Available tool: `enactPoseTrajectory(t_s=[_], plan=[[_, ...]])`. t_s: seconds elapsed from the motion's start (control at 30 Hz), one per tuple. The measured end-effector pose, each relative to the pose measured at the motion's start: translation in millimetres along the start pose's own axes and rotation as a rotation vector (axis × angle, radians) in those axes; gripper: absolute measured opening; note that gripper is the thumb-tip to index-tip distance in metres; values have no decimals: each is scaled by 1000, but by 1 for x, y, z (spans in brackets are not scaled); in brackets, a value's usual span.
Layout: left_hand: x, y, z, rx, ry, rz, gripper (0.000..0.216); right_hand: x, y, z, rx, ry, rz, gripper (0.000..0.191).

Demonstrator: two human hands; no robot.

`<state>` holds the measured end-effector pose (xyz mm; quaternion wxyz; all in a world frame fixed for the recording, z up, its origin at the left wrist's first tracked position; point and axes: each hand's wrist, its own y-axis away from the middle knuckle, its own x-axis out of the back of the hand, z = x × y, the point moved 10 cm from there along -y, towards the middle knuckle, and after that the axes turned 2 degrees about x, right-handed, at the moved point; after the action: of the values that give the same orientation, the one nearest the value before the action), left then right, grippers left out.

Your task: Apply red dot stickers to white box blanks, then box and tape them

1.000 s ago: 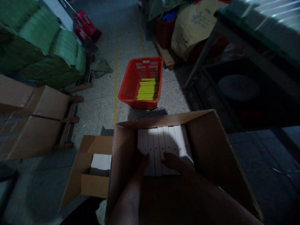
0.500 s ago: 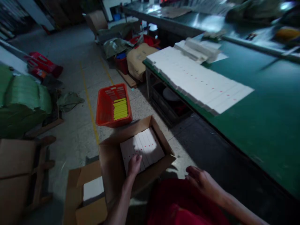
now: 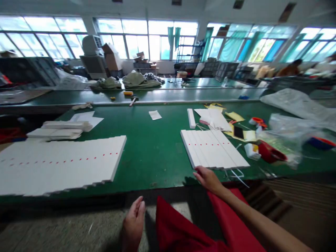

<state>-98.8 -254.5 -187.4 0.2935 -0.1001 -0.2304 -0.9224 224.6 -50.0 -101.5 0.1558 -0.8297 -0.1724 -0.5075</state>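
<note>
My right hand (image 3: 208,178) reaches up to the front edge of the green table (image 3: 152,154), its fingers apart and just below a short row of flat white boxes with red dots (image 3: 212,148). It holds nothing. My left hand (image 3: 133,222) hangs lower over the floor beside my red-clad lap, fingers loosely together and straight, empty. A much longer row of the same white boxes (image 3: 59,168) lies on the table's left side. A single white box (image 3: 191,118) lies farther back.
Loose stacks of white boxes (image 3: 59,128) sit at back left. Paper scraps, tape rolls (image 3: 256,121), a red dish (image 3: 269,153) and clear plastic bags (image 3: 296,122) clutter the right. Another long table (image 3: 131,96) with cloth piles stands behind. People sit far right.
My view swung up from the cardboard box on the floor to the tabletop. My left hand left the box; my right hand rose to the table's front edge.
</note>
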Motion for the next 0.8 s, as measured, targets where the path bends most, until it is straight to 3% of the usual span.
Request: enactPoseTrajectory(t_s=[0.1,0.17,0.23,0.3,0.4,0.5,0.63,0.8], plan=[[-98,-27,61,-161,-42,-185,62,60,-18,126,-292,75,183,42],[-161,-43,91,-246,-94,-264,62,97,-24,195,-453,152,283,55],[-218,-57,114,-299,-159,-312,66,123,-31,246,-560,224,343,65],[-267,-69,131,-335,-220,-342,73,133,-41,275,-606,270,360,70],[-319,-80,150,-382,-289,-338,80,115,-63,280,-550,273,312,67],[-349,-87,157,-379,-328,-315,88,65,-83,246,-413,259,225,70],[-373,-90,151,-372,-370,-351,95,4,-90,200,-354,337,165,80],[-386,-88,145,-413,-369,-317,94,-15,-88,182,-372,430,166,77]])
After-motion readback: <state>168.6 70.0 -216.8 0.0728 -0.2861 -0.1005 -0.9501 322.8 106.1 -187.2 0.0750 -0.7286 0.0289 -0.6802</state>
